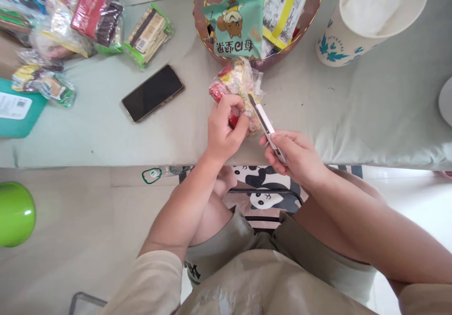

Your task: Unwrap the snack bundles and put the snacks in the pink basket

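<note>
My left hand (228, 129) pinches the near side of a clear plastic snack packet (240, 77) with red and yellow print, which lies on the covered table just below the bowl. In my right hand (293, 155) is a white utility knife (266, 123), its blade out and angled up to the left. The blade tip is at the packet's right side; whether it touches the plastic I cannot tell. Part of the packet is hidden behind my left fingers.
A pink-brown bowl (256, 64) holds several snack packs, including a green nut pouch (237, 23). Right of it stands a paper cup (332, 46) with white tissue inside. A phone (153, 92) lies to the left, with more wrapped snacks (97, 16) beyond. A green bin (16, 214) is on the floor.
</note>
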A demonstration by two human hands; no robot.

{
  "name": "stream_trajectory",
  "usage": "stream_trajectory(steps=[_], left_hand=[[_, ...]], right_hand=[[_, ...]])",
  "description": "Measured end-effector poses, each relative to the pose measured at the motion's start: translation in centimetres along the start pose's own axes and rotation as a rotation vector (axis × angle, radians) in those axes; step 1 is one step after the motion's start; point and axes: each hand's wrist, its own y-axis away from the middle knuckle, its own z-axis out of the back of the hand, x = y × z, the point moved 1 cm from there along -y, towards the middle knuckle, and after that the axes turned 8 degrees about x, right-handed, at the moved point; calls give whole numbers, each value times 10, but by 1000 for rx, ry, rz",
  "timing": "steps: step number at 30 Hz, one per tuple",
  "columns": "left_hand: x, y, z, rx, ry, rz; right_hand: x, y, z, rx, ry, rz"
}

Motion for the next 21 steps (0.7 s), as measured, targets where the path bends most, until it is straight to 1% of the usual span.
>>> stream_trajectory(steps=[3,4,10,13,15,16,17,18,20,21], left_hand=[[-2,-2,4,-128,-36,-100],[-2,-3,5,-154,-35,-101],[4,-5,12,-275,33,-42],[13,-6,18,-314,32,-26],[21,-6,24,-361,49,-6],[25,-7,27,-385,73,9],[29,-7,30,-399,103,28],[32,-7,32,-396,136,51],[33,-6,33,-347,198,91],[32,-6,33,-311,229,107]], right_hand=[[-2,3,1,23,44,-21],[-3,4,2,26,59,-30],[-10,10,4,44,164,-98],[-9,15,8,60,248,-114],[-5,19,16,65,334,-114],[-2,20,22,27,394,-98],[1,20,31,-51,479,-57],[4,20,41,-165,592,18],[10,17,63,-468,886,266],[11,14,75,-573,1037,396]])
